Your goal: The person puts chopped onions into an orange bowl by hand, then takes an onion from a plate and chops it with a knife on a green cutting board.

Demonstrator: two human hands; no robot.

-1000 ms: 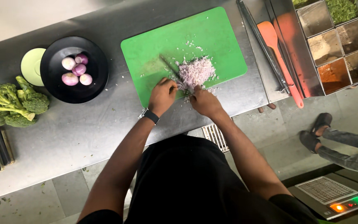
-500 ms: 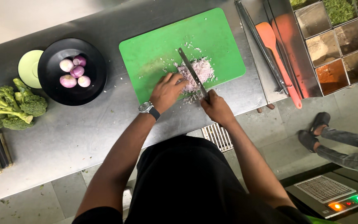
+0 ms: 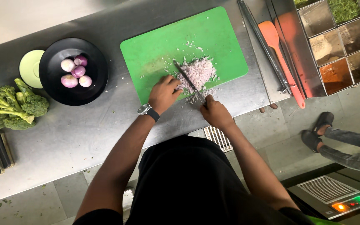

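Knife (image 3: 188, 80) handle (hidden) in right hand (image 3: 216, 113)

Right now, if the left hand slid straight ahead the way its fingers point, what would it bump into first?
Probably the knife: the left hand points up and right across the green cutting board, with the blade and chopped onion pile right beyond its fingertips.
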